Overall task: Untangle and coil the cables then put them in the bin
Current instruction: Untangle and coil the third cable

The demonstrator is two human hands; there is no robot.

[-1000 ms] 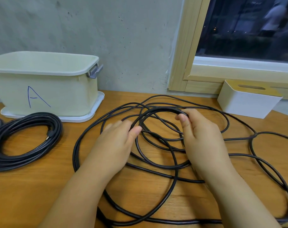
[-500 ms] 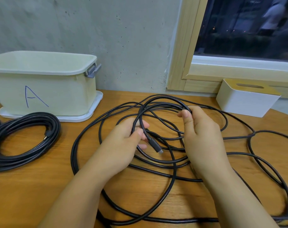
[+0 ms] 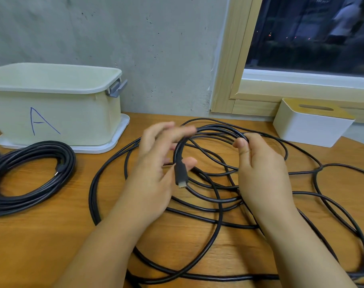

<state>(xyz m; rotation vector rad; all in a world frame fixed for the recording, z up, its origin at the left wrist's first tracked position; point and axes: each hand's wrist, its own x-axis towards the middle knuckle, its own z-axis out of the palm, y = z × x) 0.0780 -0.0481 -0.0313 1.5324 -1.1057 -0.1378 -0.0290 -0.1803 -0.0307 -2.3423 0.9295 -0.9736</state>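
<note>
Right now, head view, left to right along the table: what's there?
Coiled black cable → bin marked A → left hand → cable connector end → right hand → white box with slotted top.

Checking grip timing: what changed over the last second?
The left hand lifted off the tangled black cable and opened, blurred in motion. The connector end came up and now hangs from the loop in the right hand's grip. The coiled cable and bin stayed put.
</note>
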